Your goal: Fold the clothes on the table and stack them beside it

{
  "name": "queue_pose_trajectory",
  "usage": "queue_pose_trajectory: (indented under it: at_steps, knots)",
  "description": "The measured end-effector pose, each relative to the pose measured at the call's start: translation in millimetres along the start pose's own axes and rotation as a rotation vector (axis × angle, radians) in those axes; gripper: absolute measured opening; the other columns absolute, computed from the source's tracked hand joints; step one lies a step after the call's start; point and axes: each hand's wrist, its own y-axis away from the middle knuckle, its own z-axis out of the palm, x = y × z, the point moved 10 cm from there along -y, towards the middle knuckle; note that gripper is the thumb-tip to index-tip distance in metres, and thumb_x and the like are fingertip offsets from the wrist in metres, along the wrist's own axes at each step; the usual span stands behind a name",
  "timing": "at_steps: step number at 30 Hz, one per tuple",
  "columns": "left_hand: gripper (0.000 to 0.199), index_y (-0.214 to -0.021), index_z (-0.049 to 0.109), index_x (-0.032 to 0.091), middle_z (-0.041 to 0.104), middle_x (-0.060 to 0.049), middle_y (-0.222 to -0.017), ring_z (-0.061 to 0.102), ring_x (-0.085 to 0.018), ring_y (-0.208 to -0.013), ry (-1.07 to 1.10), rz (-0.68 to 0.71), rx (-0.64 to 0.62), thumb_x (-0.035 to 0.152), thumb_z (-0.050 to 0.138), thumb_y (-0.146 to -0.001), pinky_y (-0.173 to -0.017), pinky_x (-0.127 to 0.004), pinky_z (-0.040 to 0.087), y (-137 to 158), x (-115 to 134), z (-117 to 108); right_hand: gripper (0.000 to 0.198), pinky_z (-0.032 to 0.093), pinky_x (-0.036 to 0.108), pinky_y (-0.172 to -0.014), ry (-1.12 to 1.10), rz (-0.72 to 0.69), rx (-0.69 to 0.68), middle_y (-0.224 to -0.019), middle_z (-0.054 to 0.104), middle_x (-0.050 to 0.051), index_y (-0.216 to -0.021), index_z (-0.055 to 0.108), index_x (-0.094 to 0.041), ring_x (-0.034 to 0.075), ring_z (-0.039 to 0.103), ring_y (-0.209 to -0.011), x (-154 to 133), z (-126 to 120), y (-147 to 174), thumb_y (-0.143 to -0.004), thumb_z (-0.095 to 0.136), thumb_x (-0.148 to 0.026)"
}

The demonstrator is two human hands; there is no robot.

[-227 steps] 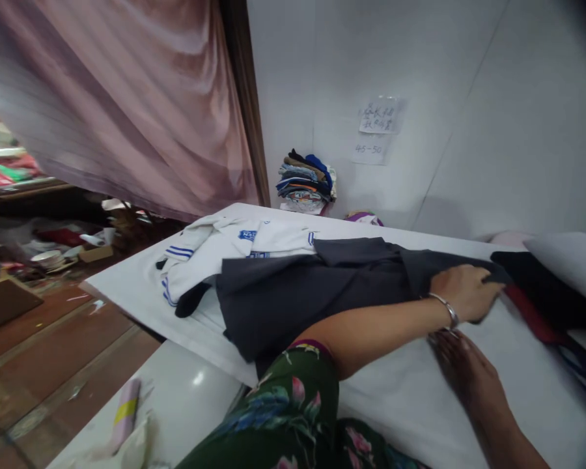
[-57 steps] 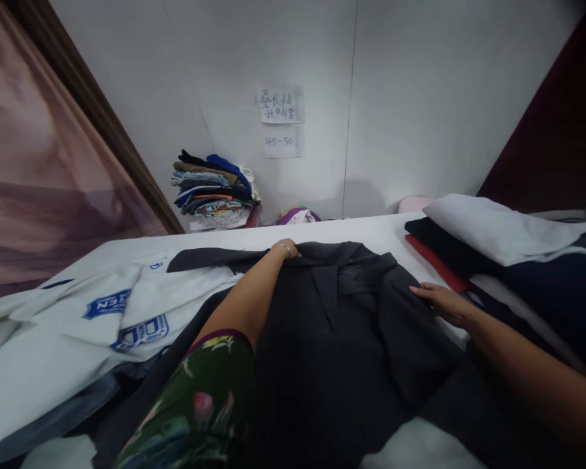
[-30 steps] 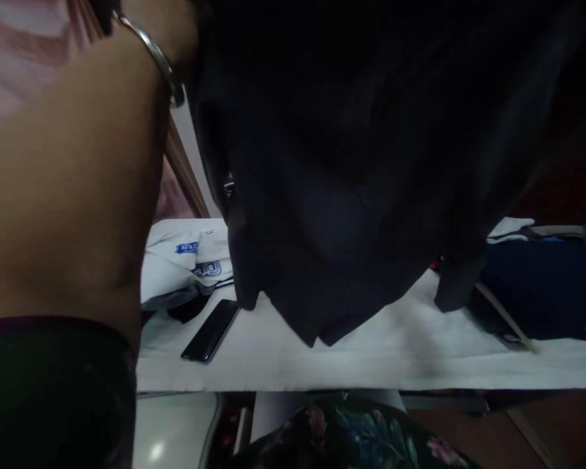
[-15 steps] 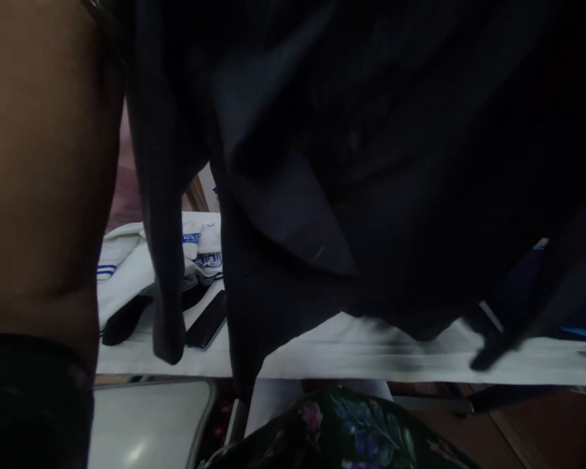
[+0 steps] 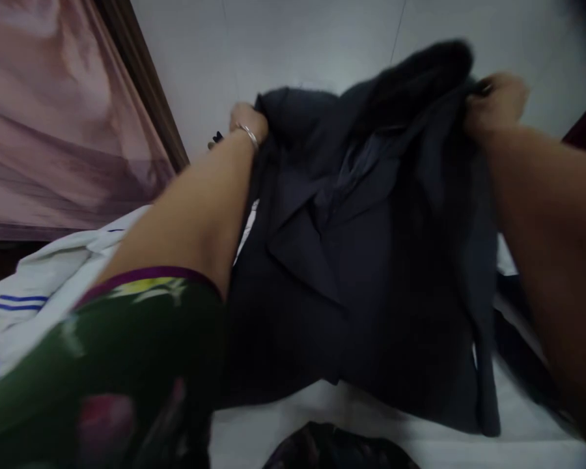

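A dark jacket with lapels hangs spread out in front of me, its lower part over the white-covered table. My left hand, with a silver bangle at the wrist, is closed on the jacket's upper left shoulder. At the upper right, my right hand grips the other shoulder, slightly blurred. The collar is bunched and raised toward the right hand. Some fingertips are hidden behind the cloth.
White clothes with blue stripes lie in a heap on the left. Under my right forearm is a dark item, blurred. White cloth covers the table. Behind stand a pink curtain and a pale wall.
The jacket was close to the camera, filling most of the view. Now it is farther away and lower, stretched between both hands, which have come into view. The camera looks farther up.
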Motion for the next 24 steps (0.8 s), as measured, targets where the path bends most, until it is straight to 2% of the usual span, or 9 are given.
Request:
queue_pose_trajectory:
  at_steps: [2, 3, 5, 8, 10, 13, 16, 20, 24]
  knots:
    - [0.049, -0.127, 0.043, -0.008, 0.052, -0.018, -0.132, 0.047, -0.022, -0.117, 0.009, -0.056, -0.059, 0.029, 0.045, -0.094, -0.097, -0.036, 0.036, 19, -11, 61, 0.059, 0.035, 0.024, -0.087, 0.204, -0.010, -0.054, -0.138, 0.041, 0.031, -0.117, 0.044, 0.017, 0.022, 0.033, -0.132, 3, 48, 30, -0.079, 0.054, -0.027]
    - [0.056, -0.130, 0.043, -0.005, 0.052, -0.018, -0.133, 0.049, -0.021, -0.117, 0.015, -0.067, -0.096, 0.031, 0.054, -0.089, -0.097, -0.035, 0.036, 31, -17, 88, 0.060, 0.034, 0.025, -0.091, 0.197, -0.041, -0.149, -0.139, 0.040, 0.031, -0.118, 0.046, 0.016, 0.020, 0.034, -0.132, 6, 79, 54, -0.078, 0.055, -0.027]
    - [0.056, -0.128, 0.050, 0.002, 0.057, -0.016, -0.129, 0.053, -0.021, -0.114, 0.027, -0.065, -0.180, 0.027, 0.064, -0.081, -0.097, -0.031, 0.038, 61, -30, 131, 0.048, 0.037, 0.025, -0.093, 0.165, -0.073, -0.341, -0.125, 0.059, 0.020, -0.111, 0.057, 0.009, 0.017, 0.050, -0.120, 24, 133, 115, -0.074, 0.061, -0.023]
    - [0.036, -0.114, 0.065, 0.010, 0.065, -0.010, -0.118, 0.058, -0.021, -0.110, 0.048, -0.018, -0.316, 0.029, 0.060, -0.083, -0.095, -0.028, 0.042, 119, -51, 174, 0.025, 0.047, 0.030, -0.093, 0.107, -0.100, -0.566, -0.102, 0.072, 0.007, -0.090, 0.071, -0.010, 0.017, 0.066, -0.099, 63, 181, 213, -0.065, 0.072, -0.009]
    - [0.030, -0.107, 0.068, 0.014, 0.068, -0.008, -0.113, 0.060, -0.020, -0.105, 0.065, 0.043, -0.412, 0.031, 0.056, -0.085, -0.093, -0.027, 0.043, 163, -61, 186, 0.020, 0.049, 0.039, -0.097, 0.050, -0.138, -0.714, -0.105, 0.071, 0.005, -0.091, 0.072, -0.018, 0.020, 0.066, -0.101, 87, 192, 274, -0.073, 0.067, -0.013]
    - [0.028, -0.103, 0.069, 0.017, 0.068, -0.007, -0.110, 0.061, -0.020, -0.102, 0.064, 0.170, -0.521, 0.032, 0.053, -0.086, -0.094, -0.030, 0.044, 233, -68, 184, 0.024, 0.047, 0.046, -0.099, 0.070, -0.223, -0.862, -0.114, 0.068, 0.006, -0.102, 0.071, -0.023, 0.024, 0.062, -0.110, 117, 182, 346, -0.080, 0.060, -0.023]
    - [0.027, -0.103, 0.068, 0.018, 0.068, -0.006, -0.109, 0.060, -0.020, -0.104, 0.084, 0.296, -0.592, 0.032, 0.055, -0.085, -0.096, -0.032, 0.043, 306, -68, 171, 0.029, 0.041, 0.051, -0.104, 0.174, -0.336, -0.896, -0.124, 0.063, 0.009, -0.106, 0.070, -0.022, 0.029, 0.051, -0.124, 127, 153, 393, -0.080, 0.058, -0.027]
    - [0.028, -0.109, 0.066, 0.020, 0.063, -0.007, -0.122, 0.056, -0.022, -0.114, 0.095, 0.360, -0.711, 0.031, 0.056, -0.085, -0.100, -0.038, 0.042, 395, -66, 158, 0.032, 0.034, 0.058, -0.106, 0.278, -0.398, -0.830, -0.130, 0.059, 0.009, -0.112, 0.067, -0.026, 0.030, 0.046, -0.129, 122, 110, 429, -0.085, 0.052, -0.028]
    - [0.036, -0.121, 0.061, 0.019, 0.057, -0.011, -0.131, 0.050, -0.023, -0.123, 0.097, 0.343, -0.698, 0.033, 0.050, -0.089, -0.105, -0.043, 0.038, 445, -59, 138, 0.033, 0.037, 0.055, -0.106, 0.280, -0.362, -0.709, -0.133, 0.056, 0.010, -0.115, 0.065, -0.024, 0.029, 0.044, -0.130, 117, 68, 448, -0.089, 0.049, -0.036]
